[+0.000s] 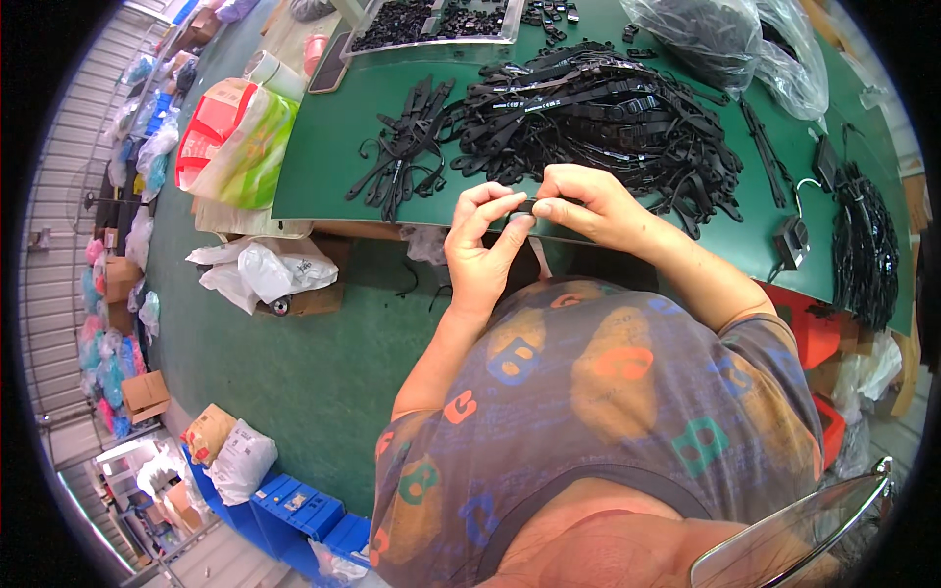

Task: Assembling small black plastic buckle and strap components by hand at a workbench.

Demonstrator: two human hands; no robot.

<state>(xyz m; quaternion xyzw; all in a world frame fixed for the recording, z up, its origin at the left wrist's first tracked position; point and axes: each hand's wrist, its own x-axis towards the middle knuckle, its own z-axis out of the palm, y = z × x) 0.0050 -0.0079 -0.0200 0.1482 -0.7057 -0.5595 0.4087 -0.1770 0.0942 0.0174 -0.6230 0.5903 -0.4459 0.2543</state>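
Both hands meet at the near edge of the green table [323,147]. The fingertips of my left hand [480,250] and my right hand [600,211] pinch a small black piece [527,207] between them. Fingers cover most of it, so its exact kind is hidden. Just beyond the hands lies a large heap of black straps [598,118] with buckles and shiny strips. To the left of it is a smaller pile of black straps [404,147], close to my left hand.
A clear tray [470,41] of small black parts sits at the far side, near a phone [330,64] and plastic bags [706,44]. More black straps [865,245] hang at the right edge beside a black adapter [790,240]. A colourful bag [235,142] stands left.
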